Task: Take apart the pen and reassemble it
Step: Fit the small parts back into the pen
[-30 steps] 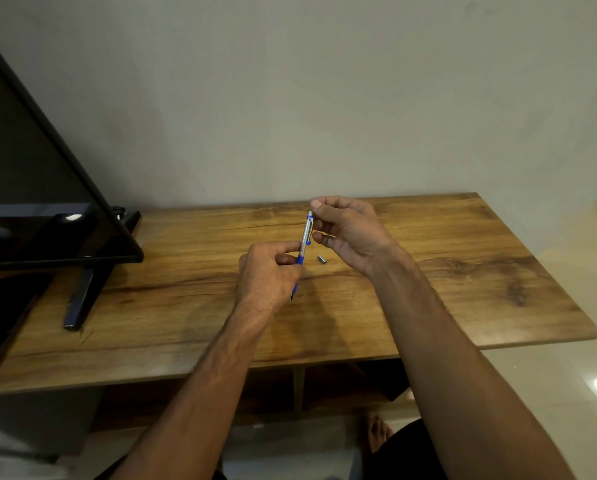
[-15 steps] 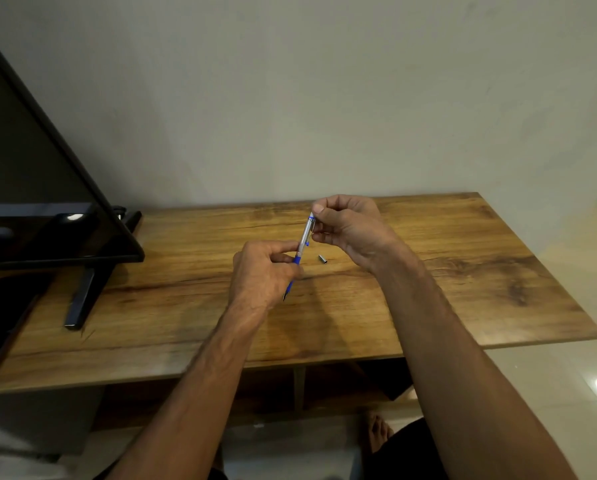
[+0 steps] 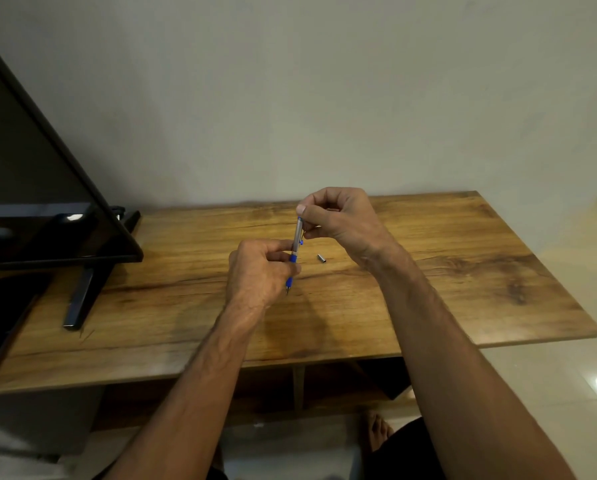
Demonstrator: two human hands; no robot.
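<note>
A silver and blue pen [image 3: 296, 241] stands almost upright above the middle of the wooden table [image 3: 463, 282], tip pointing down. My left hand [image 3: 259, 271] grips its blue lower part, with the tip showing below my fingers. My right hand [image 3: 338, 221] pinches the pen's top end between thumb and forefinger. A small silver metal cap piece [image 3: 321, 258] lies loose on the table just right of the pen, below my right hand.
A black TV screen [image 3: 47, 209] on a dark stand foot [image 3: 82, 299] fills the table's left side. A dark flat device [image 3: 2, 317] lies at the front left edge. A wall runs behind the table; tiled floor lies to the right.
My left hand shifted slightly left and down along the pen. The pen stands a little more upright. My right hand stays at the top end. The small metal piece has not moved.
</note>
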